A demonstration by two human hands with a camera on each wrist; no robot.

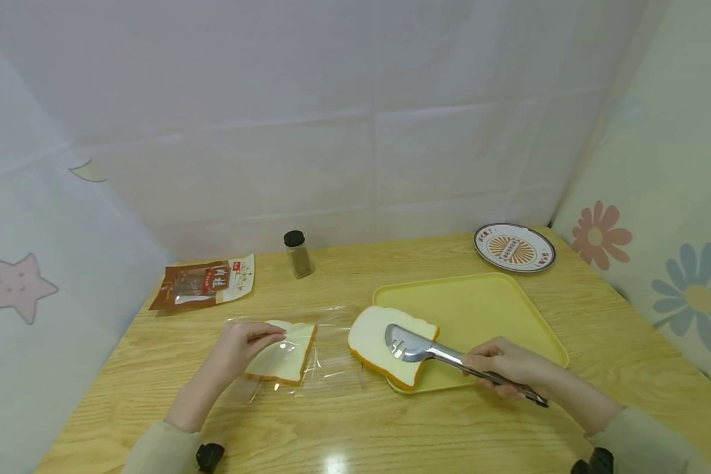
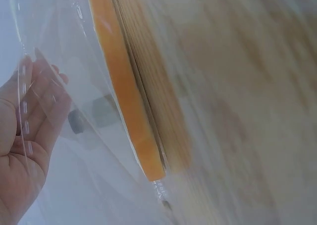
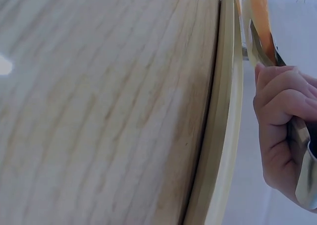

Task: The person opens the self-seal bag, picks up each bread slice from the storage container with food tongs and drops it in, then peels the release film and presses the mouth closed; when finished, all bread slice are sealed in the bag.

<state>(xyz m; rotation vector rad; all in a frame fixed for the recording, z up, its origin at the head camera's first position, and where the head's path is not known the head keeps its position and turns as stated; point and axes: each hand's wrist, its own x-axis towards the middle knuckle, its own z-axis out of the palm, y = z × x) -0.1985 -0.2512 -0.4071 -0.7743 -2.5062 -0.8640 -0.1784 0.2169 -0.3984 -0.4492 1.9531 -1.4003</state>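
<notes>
My left hand pinches the edge of a clear plastic bag between thumb and fingertips, lifting the film. One slice of bread, white with an orange crust, lies within the film under that hand; its crust also fills the middle of the left wrist view. My right hand grips metal tongs by the handle. The tongs' slotted head is clamped over a second bread slice, which overlaps the left edge of the yellow tray beside the bag.
At the back right stands a white patterned plate. A small jar with a black lid stands near the back wall, and a brown food packet lies back left. Walls border the wooden table on several sides.
</notes>
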